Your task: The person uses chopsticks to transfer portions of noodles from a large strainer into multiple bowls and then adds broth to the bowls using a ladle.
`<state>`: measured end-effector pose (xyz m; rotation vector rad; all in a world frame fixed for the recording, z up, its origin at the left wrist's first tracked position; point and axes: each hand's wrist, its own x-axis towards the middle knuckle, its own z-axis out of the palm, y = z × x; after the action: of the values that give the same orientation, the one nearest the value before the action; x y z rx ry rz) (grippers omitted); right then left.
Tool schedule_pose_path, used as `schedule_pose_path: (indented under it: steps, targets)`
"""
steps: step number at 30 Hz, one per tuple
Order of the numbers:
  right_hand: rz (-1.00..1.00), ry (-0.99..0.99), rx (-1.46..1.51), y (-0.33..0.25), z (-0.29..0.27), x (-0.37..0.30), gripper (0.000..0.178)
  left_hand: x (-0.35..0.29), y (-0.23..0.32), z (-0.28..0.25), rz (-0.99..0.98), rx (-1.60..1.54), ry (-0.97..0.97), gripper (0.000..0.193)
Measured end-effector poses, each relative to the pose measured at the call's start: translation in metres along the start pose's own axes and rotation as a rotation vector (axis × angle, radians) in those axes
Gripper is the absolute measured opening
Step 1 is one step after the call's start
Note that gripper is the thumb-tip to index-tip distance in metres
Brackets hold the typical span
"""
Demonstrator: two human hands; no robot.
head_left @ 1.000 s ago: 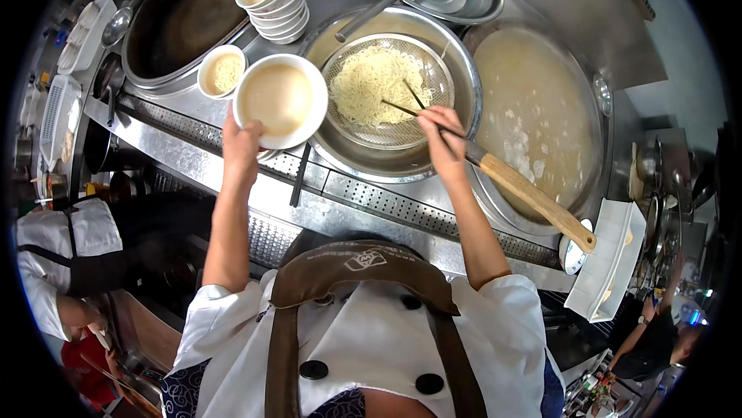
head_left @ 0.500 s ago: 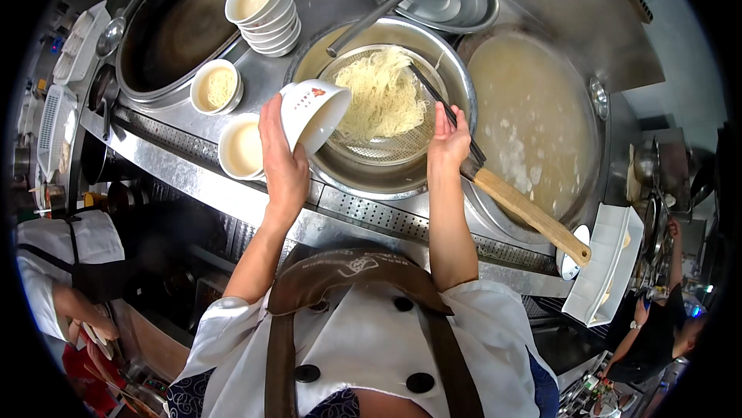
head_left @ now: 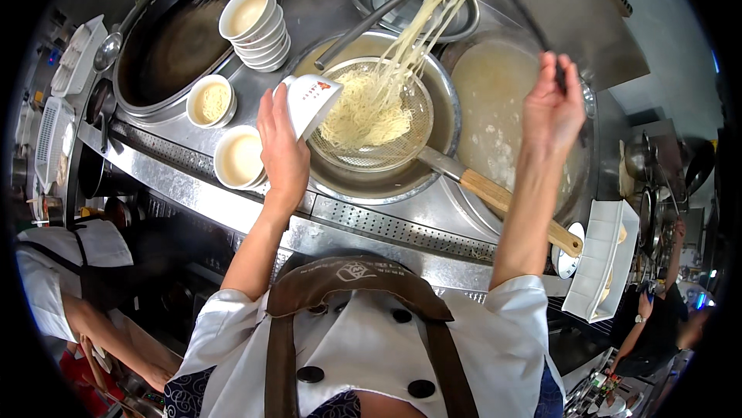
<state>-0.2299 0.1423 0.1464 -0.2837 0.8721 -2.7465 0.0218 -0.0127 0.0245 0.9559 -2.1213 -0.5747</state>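
Noodles (head_left: 444,12) hang from dark chopsticks (head_left: 525,12) above a round strainer (head_left: 375,160), while a white bowl (head_left: 311,101) tilts beside it.
The right hand (head_left: 553,112) has its fingers closed round the chopsticks, whose long axis slants from the hand up and left, tips toward the back edge of the steel counter (head_left: 315,8); the strand bundle drops from them to the strainer, which lies over a metal basin (head_left: 446,118), its wooden handle (head_left: 502,197) slanting toward the counter's front edge at right; the left hand (head_left: 284,159), fingers extended, grips the bowl at the basin's left rim, mouth facing lower right, thumb hidden.
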Motion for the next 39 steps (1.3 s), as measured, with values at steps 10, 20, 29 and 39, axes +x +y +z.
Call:
schedule_pose_path:
  steps: [10, 20, 29, 39]
  targets:
    - [0.086, -0.635, 0.214, -0.087, 0.075, 0.05, 0.02, 0.015, 0.008, 0.009, -0.003, -0.035, 0.003, 0.068]
    - [0.178, -0.819, 0.229, -0.102, 0.118, 0.043, 0.023, 0.029, -0.004, 0.041, -0.707, -0.809, -0.319, 0.055]
    - [0.134, -0.539, -1.144, -0.015, 0.027, -0.053, 0.025, 0.027, -0.025, 0.068, -1.051, -1.37, -0.546, 0.05]
    - [0.276, 0.063, -0.655, 0.053, -0.101, -0.087, 0.03, 0.022, -0.012, 0.038, -0.943, -1.275, -0.65, 0.05]
